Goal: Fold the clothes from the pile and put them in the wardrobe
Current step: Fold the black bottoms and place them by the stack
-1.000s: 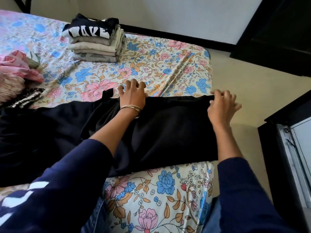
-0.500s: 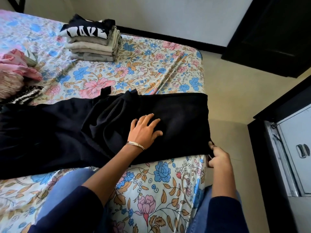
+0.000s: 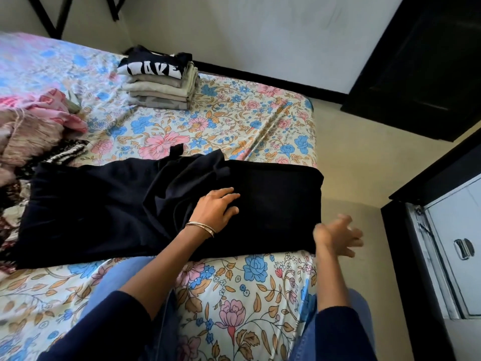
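Black garment (image 3: 273, 204) lies spread across the floral bed (image 3: 234, 126). My left hand (image 3: 216, 208) rests flat on it, fingers straight. My right hand (image 3: 338, 234) — blurred, fingers spread — holds nothing, just off the garment's right edge.

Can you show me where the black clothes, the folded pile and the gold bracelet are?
black garment (image 3: 273, 204), head view, flat right part.
folded stack (image 3: 161, 84), head view, beige side layers.
bracelet (image 3: 201, 227), head view, band on left wrist.
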Action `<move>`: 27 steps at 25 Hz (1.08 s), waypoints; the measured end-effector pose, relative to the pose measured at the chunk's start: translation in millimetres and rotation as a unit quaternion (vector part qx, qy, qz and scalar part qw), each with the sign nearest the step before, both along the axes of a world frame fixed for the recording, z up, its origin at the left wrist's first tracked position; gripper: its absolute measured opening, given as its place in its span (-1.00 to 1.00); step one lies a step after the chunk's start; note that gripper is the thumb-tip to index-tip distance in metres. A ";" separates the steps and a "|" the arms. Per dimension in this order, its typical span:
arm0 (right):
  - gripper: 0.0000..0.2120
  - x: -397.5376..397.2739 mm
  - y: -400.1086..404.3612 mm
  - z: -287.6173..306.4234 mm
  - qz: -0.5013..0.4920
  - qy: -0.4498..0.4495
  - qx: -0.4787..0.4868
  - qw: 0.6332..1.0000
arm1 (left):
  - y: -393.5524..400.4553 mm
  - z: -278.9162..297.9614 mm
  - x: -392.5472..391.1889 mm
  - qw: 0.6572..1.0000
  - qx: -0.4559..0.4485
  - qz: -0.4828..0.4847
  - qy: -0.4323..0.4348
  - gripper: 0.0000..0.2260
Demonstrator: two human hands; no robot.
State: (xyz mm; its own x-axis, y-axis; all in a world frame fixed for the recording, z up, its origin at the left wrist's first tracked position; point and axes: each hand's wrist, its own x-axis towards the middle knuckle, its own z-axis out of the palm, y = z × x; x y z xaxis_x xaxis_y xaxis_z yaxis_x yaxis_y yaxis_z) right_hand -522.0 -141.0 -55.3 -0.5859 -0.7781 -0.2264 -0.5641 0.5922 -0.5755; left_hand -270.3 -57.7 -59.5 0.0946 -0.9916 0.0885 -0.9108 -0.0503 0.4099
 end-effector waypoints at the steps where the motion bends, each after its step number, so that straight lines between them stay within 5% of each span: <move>1: -0.61 20.1 4.7 -2.7 0.074 0.008 -0.022 0.997 | 3.3 2.2 4.3 0.995 -0.090 0.037 -0.007 -0.72; 3: -0.71 61.5 15.9 -4.9 0.236 0.023 -0.094 0.967 | 11.2 6.4 13.3 0.966 -0.168 0.190 -0.055 -0.75; 7: -0.72 145.0 35.2 4.4 0.392 -0.082 -0.180 0.898 | 22.0 17.8 48.7 0.909 0.054 0.414 -0.006 -0.46; 11: -0.53 202.5 26.9 17.6 0.270 -0.290 0.011 0.918 | 30.8 23.5 71.2 0.935 -0.042 0.350 0.033 -0.80; 14: -0.65 218.3 9.7 30.2 0.157 -0.468 0.069 0.867 | 28.4 31.0 63.3 0.963 -0.140 0.210 0.089 -0.82; 17: -0.86 189.1 -9.0 53.0 0.073 -0.584 -0.018 0.808 | 22.8 40.0 44.9 0.973 -0.189 0.074 0.110 -0.73; 20: -0.87 116.7 -34.2 71.1 0.013 -0.618 -0.201 0.760 | 27.8 42.4 38.4 0.946 -0.246 0.170 0.127 -0.70; 23: -0.73 52.8 -43.6 58.7 -0.015 -0.557 -0.207 0.804 | 43.1 26.1 51.6 0.934 -0.140 0.314 0.094 -0.69; 27: -0.65 27.3 -35.6 13.1 -0.097 -0.371 -0.082 0.920 | 59.9 3.7 71.8 0.940 0.112 0.318 0.052 -0.49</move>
